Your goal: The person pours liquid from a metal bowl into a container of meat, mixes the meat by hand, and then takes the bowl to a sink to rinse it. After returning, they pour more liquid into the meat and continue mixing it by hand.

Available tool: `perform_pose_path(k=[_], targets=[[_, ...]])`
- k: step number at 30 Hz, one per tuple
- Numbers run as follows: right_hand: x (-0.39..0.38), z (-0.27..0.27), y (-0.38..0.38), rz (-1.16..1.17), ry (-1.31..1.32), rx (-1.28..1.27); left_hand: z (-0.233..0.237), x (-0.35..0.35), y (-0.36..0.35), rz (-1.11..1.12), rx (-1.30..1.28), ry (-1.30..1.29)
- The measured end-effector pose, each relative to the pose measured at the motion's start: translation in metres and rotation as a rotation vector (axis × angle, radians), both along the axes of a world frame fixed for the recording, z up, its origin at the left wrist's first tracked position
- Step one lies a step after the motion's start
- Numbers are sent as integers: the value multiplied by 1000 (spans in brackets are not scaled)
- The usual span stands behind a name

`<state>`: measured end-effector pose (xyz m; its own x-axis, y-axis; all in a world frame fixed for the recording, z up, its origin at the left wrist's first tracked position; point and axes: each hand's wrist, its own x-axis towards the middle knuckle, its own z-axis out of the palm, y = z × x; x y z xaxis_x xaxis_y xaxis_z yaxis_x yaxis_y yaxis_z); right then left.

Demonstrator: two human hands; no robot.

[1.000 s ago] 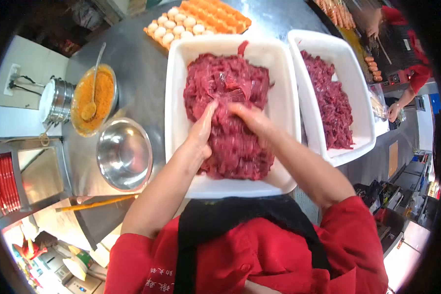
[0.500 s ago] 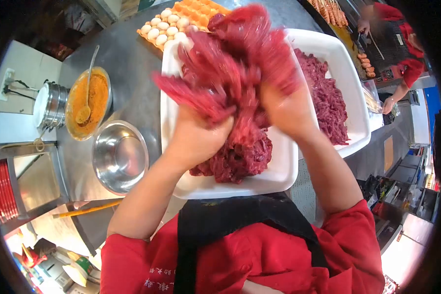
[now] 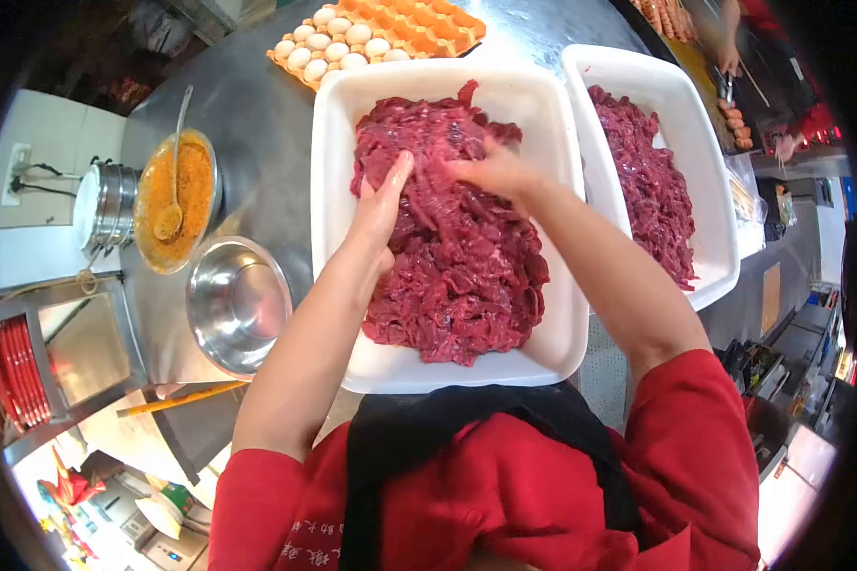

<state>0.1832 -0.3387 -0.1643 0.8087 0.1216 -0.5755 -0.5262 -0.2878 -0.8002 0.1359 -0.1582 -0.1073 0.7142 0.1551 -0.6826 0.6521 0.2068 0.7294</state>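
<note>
A pile of raw sliced red meat [image 3: 462,276] lies in a white rectangular tub [image 3: 543,354] in front of me. Both hands touch the upper part of the pile. My left hand [image 3: 383,205] rests at its left side, thumb raised and apart, other fingers partly hidden in the meat. From the right, my right hand [image 3: 495,173] reaches onto the meat, thumb apart and pointing left, its other fingertips blurred. Neither hand holds any meat up. A second white tub [image 3: 719,228] with more sliced meat [image 3: 643,181] stands to the right.
An empty steel bowl [image 3: 238,303] and a bowl of orange-brown powder [image 3: 192,195] with a ladle [image 3: 169,221] stand left. Behind is an orange tray [image 3: 419,24] of eggs [image 3: 336,51]. At the upper right, a person's hand [image 3: 728,59] holds tongs near skewered food [image 3: 733,124].
The meat that both hands held up in a blurred bunch now lies on the pile. My hands have lowered and loosened. The other person's arms have shifted at the upper right.
</note>
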Motion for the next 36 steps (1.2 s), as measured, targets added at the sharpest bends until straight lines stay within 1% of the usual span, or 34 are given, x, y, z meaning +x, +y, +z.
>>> perform_pose_path(k=[1, 2, 3, 4, 5, 7, 8, 9, 10, 11, 12, 13, 15, 16, 17, 18, 19, 20, 21, 22, 23, 24, 25, 27, 28, 29, 30, 31, 33, 34, 35, 36], targets=[[-12, 5, 6, -34, 97, 203, -4, 4, 4, -82, -259, 27], [-27, 21, 11, -3, 116, 349, -5, 9, 7, -166, -519, 50], [-43, 43, 17, 34, 137, 497, -5, 9, 9, -173, -521, 33], [-55, 64, 23, -41, 142, 462, -6, 5, 12, -221, -536, 21], [-63, 68, 23, -44, 137, 466, -5, -1, 16, -270, -549, 16], [-74, 79, 26, -125, 98, 700, 19, -6, 21, -274, -559, 43], [-78, 93, 25, -189, 20, 689, 35, -9, 23, -300, -559, -54], [-77, 101, 24, -192, 25, 684, 53, -11, 23, -324, -562, -151], [-72, 107, 19, -158, -149, 631, 73, -10, 23, -317, -528, -214], [-67, 116, 15, -117, -319, 575, 91, -10, 22, -313, -477, -366], [-63, 133, 11, -150, -399, 532, 110, -9, 22, -337, -445, -484], [-60, 153, 10, -183, -482, 492, 128, -11, 21, -311, -365, -597], [-60, 189, 14, -173, -624, 678, 145, -17, 22, -323, -225, -820], [-62, 199, 12, -221, -609, 607, 141, -19, 23, -319, -39, -1049], [-61, 198, 12, -220, -610, 606, 131, -21, 23, -312, 153, -1272], [-59, 194, 12, -280, -639, 470, 119, -25, 23, -355, 273, -1345], [-56, 187, 11, -340, -662, 330, 99, -32, 28, -470, 461, -1363], [-49, 157, 6, -191, -821, 110, 77, -40, 32, -585, 652, -1374], [-51, 114, 1, 93, -853, -491, 58, -52, 28, -757, 698, -1243], [-64, 85, 0, 272, -503, -532, 28, -59, 39, -1018, 719, -1116], [-87, 89, 4, 495, -655, -312, -2, -64, 53, -1354, 793, -1064], [-114, 70, -5, 905, -677, -741, 13, -65, 58, -1422, 804, -902], [-126, 80, -8, 976, -802, -742, 32, -62, 60, -1483, 811, -737], [-113, 77, -15, 980, -569, -352, 40, -32, 65, -1392, 776, -773], [-100, 72, -17, 984, -570, -353, 27, -12, 64, -1201, 811, -981], [-82, 63, -15, 937, -726, -373, 36, 11, 54, -1163, 953, -913], [-60, 57, -12, 882, -885, -391, 28, 34, 47, -1068, 1046, -957], [-34, 56, -6, 785, -974, -411, 15, 60, 39, -1030, 1047, -1005], [18, 51, 4, 723, -1166, -561, -14, 101, 27, -996, 1061, -1056], [36, 48, 7, 720, -1089, -715, -28, 115, 20, -1045, 959, -963], [47, 51, 7, 726, -812, -691, -35, 120, 14, -1093, 854, -866], [54, 43, 7, 744, -672, -693, -36, 116, 8, -1138, 997, -728]])
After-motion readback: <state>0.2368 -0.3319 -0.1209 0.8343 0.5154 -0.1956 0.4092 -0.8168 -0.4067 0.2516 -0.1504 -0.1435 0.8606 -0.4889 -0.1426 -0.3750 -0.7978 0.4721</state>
